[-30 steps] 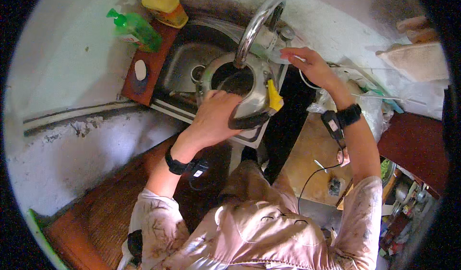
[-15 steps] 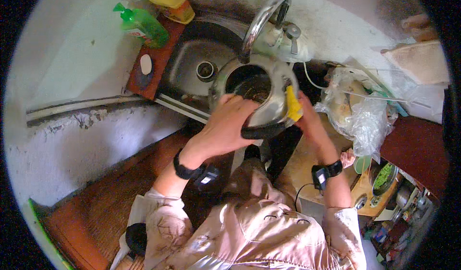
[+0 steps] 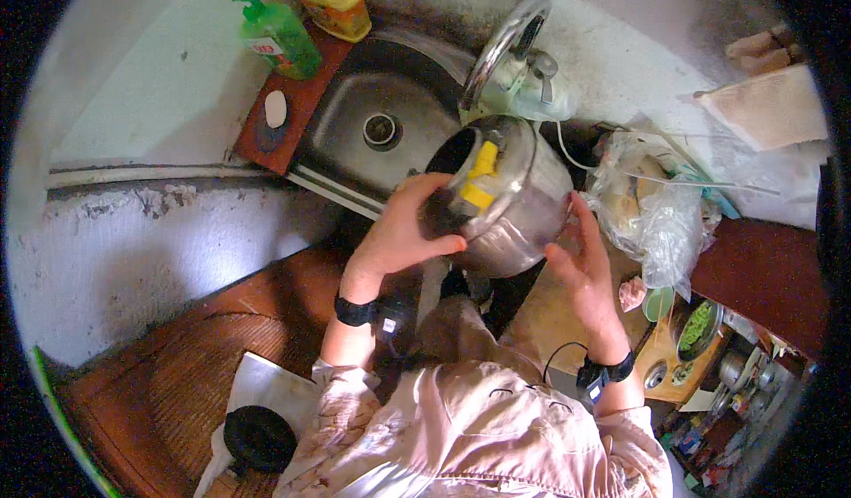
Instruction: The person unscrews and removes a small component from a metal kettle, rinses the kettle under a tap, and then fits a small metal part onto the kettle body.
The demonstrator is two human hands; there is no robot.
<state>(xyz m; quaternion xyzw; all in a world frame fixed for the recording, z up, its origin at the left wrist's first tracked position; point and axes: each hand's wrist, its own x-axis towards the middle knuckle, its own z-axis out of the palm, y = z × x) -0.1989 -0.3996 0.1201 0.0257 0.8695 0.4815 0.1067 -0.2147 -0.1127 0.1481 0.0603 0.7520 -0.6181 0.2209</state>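
Note:
Over the near right edge of the sink point(image 3: 332, 112) I hold a round steel pot point(image 3: 527, 219) tilted on its side. Its dark, wide mouth faces left, toward the basin, and yellow tape point(image 3: 480, 177) sticks to its shoulder. My left hand point(image 3: 403, 232) grips it near the mouth, with the fingers partly hidden behind it and the thumb along the near side. My right hand point(image 3: 587, 268) supports the rounded bottom end with bent, spread fingers. Behind the pot rises the curved chrome faucet point(image 3: 496, 55), with no water visible from its spout.
On the red ledge left of the sink are a green pump bottle point(image 3: 282, 42), a yellow container point(image 3: 335, 3) and white soap point(image 3: 276, 108). A clear plastic bag point(image 3: 660, 223) lies at right. Farther right is a pan of green food point(image 3: 700, 325). A black lid-like disc point(image 3: 259, 439) lies lower left.
The pot has turned from mouth-up under the faucet to lying on its side, mouth toward the left. My right hand has shifted to its bottom end. More of the basin shows.

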